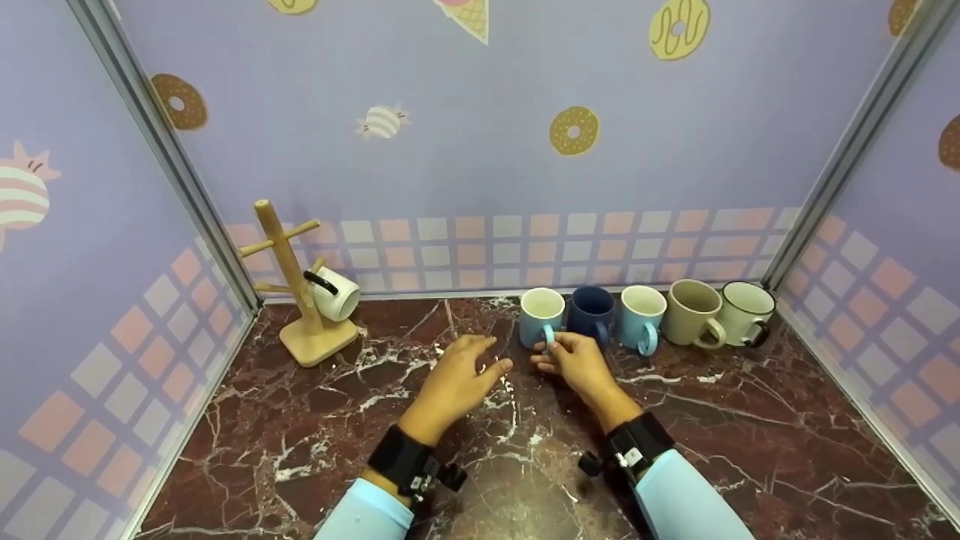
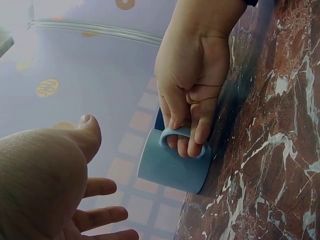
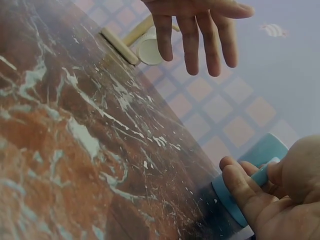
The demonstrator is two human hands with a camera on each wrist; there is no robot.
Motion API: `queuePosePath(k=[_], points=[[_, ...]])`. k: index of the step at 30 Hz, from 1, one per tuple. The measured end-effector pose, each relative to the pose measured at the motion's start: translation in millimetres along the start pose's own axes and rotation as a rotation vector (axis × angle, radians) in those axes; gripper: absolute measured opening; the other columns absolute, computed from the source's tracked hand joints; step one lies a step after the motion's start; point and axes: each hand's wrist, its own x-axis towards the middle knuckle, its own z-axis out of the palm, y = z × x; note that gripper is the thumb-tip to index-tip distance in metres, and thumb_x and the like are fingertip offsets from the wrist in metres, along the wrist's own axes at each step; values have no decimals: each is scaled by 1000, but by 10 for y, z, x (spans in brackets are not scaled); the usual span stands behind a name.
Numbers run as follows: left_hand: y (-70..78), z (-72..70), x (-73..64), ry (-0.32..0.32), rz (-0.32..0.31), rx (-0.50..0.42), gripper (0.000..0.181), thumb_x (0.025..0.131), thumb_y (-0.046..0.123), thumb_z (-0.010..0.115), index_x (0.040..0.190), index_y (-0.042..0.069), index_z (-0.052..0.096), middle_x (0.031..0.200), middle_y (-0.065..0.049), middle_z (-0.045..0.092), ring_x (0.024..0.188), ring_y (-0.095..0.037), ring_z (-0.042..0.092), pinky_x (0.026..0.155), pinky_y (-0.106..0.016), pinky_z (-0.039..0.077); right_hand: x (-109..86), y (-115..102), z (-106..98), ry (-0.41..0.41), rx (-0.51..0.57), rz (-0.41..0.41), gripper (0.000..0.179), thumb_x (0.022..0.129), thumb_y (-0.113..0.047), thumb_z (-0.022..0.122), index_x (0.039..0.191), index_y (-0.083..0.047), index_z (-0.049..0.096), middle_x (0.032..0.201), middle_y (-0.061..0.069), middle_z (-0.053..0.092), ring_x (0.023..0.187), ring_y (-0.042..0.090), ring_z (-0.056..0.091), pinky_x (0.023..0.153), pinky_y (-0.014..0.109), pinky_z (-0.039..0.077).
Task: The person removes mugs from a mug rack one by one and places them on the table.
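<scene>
A light blue mug (image 1: 531,324) stands upright at the left end of a row of mugs by the back wall. My right hand (image 1: 579,365) grips its handle, fingers through the loop and thumb on top, as the left wrist view shows on the mug (image 2: 172,167). My left hand (image 1: 458,380) hovers to the left of that mug, apart from it, with fingers extended and nothing held; in the right wrist view the left hand's fingers (image 3: 200,42) are spread.
Right of the gripped mug stand a dark blue mug (image 1: 591,304), another light blue mug (image 1: 637,319), a beige mug (image 1: 686,319) and a white mug (image 1: 739,315) with a black handle. On the left, a wooden mug tree (image 1: 289,259) carries a white mug (image 1: 339,296).
</scene>
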Motion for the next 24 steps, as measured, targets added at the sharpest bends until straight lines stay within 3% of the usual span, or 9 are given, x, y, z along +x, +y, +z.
queuePosePath(k=[4,11,13,19,24], points=[[1,8,-5,0,-1,4,68,111,54,67,164,12,60,170,-16,55,156,-42,56,131,-65,46,-8,1,7,28,-75,-27,29,116,5,53,137,18,68,135,39,74,96,24,86,82,31,72],[-19,17,-11,-5,8,16,67,112,55,66,161,10,62,166,-18,59,153,-43,58,129,-65,49,-81,-66,-2,94,-296,-56,24,112,-3,66,129,11,74,115,31,81,86,29,83,68,33,70],[-21,15,-16,-3,4,21,66,112,55,65,161,10,62,165,-18,59,152,-42,58,129,-64,49,-124,-102,-16,118,-401,-73,26,110,-7,71,130,7,76,115,27,82,89,32,83,74,37,71],[-24,-16,-9,15,23,14,54,117,44,59,159,11,64,162,-19,61,153,-42,58,130,-65,47,-273,-236,-39,172,-745,-204,33,104,-18,79,133,-1,78,131,21,80,120,39,76,111,55,61],[-6,-55,-3,24,33,6,54,119,45,55,159,11,64,162,-19,61,152,-43,59,128,-67,49,-383,-387,-32,128,-844,-270,45,103,-20,81,142,0,73,137,23,72,121,41,74,112,58,60]])
